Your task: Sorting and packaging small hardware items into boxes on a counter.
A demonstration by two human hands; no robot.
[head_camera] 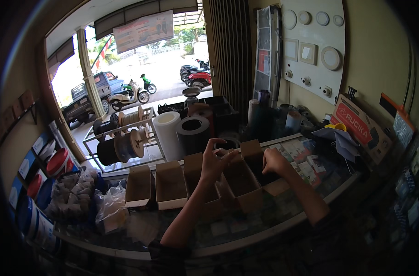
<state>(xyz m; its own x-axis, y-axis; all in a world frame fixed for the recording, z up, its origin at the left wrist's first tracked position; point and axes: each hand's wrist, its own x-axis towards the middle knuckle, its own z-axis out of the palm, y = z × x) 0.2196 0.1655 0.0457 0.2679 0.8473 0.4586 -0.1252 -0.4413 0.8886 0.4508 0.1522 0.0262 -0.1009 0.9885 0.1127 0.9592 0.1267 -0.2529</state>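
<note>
Several open cardboard boxes stand in a row on a glass-topped display counter [337, 191]. My left hand [214, 160] is raised over the boxes, fingers curled around a small pale object that I cannot identify, just above an open cardboard box [242, 181]. My right hand [275, 161] bends downward over the rightmost cardboard box [251, 151], its fingertips near the opening; whether it holds anything is hidden. Further left are two more open boxes, one cardboard box [170, 183] and the leftmost cardboard box [139, 184], whose front flaps are folded outward.
A clear plastic bag [112, 203] and a heap of small packets [74, 193] lie left of the boxes. Small packaged goods [304, 169] show at the right. Upright rolls [194, 134] and a cable-spool rack [157, 138] stand beyond the counter. A printed carton [359, 126] leans at the right.
</note>
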